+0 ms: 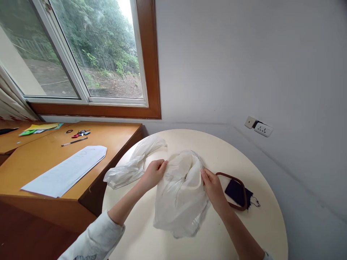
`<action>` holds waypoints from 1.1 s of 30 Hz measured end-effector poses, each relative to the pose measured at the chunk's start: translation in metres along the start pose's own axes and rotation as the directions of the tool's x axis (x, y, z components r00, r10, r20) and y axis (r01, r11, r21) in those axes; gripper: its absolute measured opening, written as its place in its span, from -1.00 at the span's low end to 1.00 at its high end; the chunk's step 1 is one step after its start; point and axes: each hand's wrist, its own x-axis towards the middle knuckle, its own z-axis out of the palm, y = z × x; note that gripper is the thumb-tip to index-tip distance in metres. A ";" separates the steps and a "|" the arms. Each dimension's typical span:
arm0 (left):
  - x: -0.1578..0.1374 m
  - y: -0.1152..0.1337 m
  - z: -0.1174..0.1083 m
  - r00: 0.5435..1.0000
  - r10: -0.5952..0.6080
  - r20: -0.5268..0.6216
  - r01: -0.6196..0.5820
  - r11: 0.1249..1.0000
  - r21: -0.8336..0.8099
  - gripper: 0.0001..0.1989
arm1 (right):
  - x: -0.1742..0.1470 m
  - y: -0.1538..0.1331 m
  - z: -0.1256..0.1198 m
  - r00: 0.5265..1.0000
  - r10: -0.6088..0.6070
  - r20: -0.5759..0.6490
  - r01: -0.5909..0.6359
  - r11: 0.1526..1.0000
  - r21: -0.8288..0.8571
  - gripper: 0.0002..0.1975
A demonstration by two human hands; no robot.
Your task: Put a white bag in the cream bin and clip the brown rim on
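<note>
A white plastic bag [180, 206] hangs between my two hands over the round table, its mouth partly spread. My left hand [156, 173] pinches the bag's upper left edge, fingers closed. On the other side, my right hand [213, 184] grips the upper right edge between thumb and fingers. What the bag contains, if anything, cannot be made out. Behind my left hand a second white plastic bag [127, 171] lies crumpled. Close to my right hand is a brown rounded frame [245, 195] with dark purple cloth [235, 192] lying in it, loose threads at one end.
The cream round table [260, 231] stands against the wall. To its left is a wooden desk [119, 133] with white paper sheets [67, 171], a pen [74, 141], keys [81, 133] and coloured papers [40, 128]. A wall socket [263, 129] is at the right.
</note>
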 end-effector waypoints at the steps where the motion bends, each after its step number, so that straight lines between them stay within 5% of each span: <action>1: 0.000 -0.003 0.001 1.000 -0.009 -0.017 0.009 1.000 -0.023 -0.59 | 0.000 0.001 0.001 1.000 -0.002 -0.016 0.002 1.000 0.014 -0.60; 12: 0.007 -0.033 -0.030 0.962 0.001 -0.273 -0.037 0.991 -0.125 -0.60 | 0.001 0.005 -0.033 0.984 -0.069 -0.162 0.049 0.991 -0.127 -0.61; 25: -0.002 -0.048 -0.060 0.937 -0.023 -0.349 -0.041 0.984 -0.173 -0.66 | 0.000 0.020 -0.058 0.969 -0.069 -0.238 0.033 0.987 -0.155 -0.62; 33: -0.007 -0.069 -0.070 0.984 -0.139 -0.114 0.142 0.990 0.021 -0.61 | 0.005 0.031 -0.065 0.963 -0.098 -0.250 0.004 0.937 -0.349 -0.64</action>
